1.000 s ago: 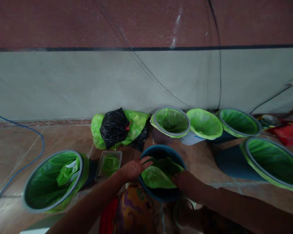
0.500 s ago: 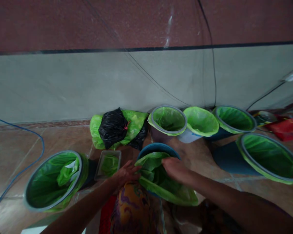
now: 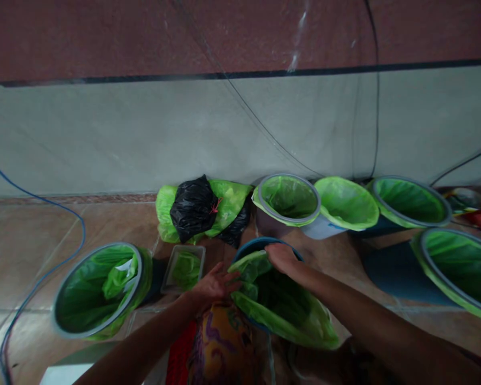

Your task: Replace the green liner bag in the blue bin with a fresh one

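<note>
Sagging over the near rim of the blue bin point(image 3: 248, 246), the green liner point(image 3: 310, 321) gapes. I have the right hand point(image 3: 282, 258) clenched on its far edge; the left hand point(image 3: 214, 283) touches its left side, whether pinching I cannot tell. A black bag point(image 3: 192, 208) lies beyond.

indoor utility area, home or workplace unclear, tiled floor point(image 3: 116, 219), two-tone wall point(image 3: 144, 128), loose blue cable point(image 3: 84, 230), green-lined bins point(image 3: 272, 223)

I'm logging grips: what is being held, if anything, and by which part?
The right hand holds the green bag by its edge, at the blue bin; whether the left hand grips it cannot be told.
</note>
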`<act>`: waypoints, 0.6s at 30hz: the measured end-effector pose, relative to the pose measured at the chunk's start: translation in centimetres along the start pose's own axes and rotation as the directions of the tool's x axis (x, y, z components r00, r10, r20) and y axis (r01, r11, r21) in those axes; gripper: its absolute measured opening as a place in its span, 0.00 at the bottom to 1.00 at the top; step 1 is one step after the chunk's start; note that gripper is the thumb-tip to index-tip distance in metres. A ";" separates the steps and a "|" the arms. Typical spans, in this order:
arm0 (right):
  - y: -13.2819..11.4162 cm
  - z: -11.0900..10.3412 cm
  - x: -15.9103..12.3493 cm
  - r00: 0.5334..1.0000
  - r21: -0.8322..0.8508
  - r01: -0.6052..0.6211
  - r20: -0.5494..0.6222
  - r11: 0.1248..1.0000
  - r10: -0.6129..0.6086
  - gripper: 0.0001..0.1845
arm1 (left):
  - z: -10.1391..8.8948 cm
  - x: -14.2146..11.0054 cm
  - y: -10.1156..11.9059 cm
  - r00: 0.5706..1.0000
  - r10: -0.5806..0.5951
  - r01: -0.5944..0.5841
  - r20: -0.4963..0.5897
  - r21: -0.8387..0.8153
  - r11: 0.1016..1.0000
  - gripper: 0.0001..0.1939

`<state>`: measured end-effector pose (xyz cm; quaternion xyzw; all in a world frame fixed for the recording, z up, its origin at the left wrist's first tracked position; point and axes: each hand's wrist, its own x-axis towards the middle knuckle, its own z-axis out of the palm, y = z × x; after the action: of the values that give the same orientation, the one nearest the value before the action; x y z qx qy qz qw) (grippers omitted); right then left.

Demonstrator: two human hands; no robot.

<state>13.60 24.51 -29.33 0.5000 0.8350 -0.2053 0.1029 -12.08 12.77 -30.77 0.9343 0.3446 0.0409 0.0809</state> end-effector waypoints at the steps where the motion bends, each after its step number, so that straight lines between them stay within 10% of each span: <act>1: -0.1 -1.1 -0.5 1.000 -0.014 -0.012 -0.025 1.000 0.011 0.14 | -1.0 0.7 0.2 0.997 -0.055 0.054 -0.045 -0.033 0.998 0.19; 6: -1.3 -5.3 -2.5 0.995 -0.082 -0.076 -0.068 0.994 0.070 0.14 | -5.8 7.1 1.2 0.861 -0.440 0.392 -0.255 -0.217 0.894 0.24; 13: -2.5 -6.0 -1.6 0.984 -0.098 -0.176 -0.045 0.980 0.172 0.17 | -6.4 13.0 1.8 0.900 -0.431 0.411 -0.062 -0.207 0.888 0.32; 18: -1.4 -4.9 -1.4 0.989 -0.122 -0.138 -0.071 0.983 0.130 0.16 | -5.6 12.8 1.1 0.850 -0.510 0.524 0.128 -0.117 0.844 0.13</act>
<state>13.21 25.04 -24.10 0.5536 0.8137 -0.1289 0.1218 -2.41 20.99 -24.82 0.7990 0.5758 -0.0002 0.1736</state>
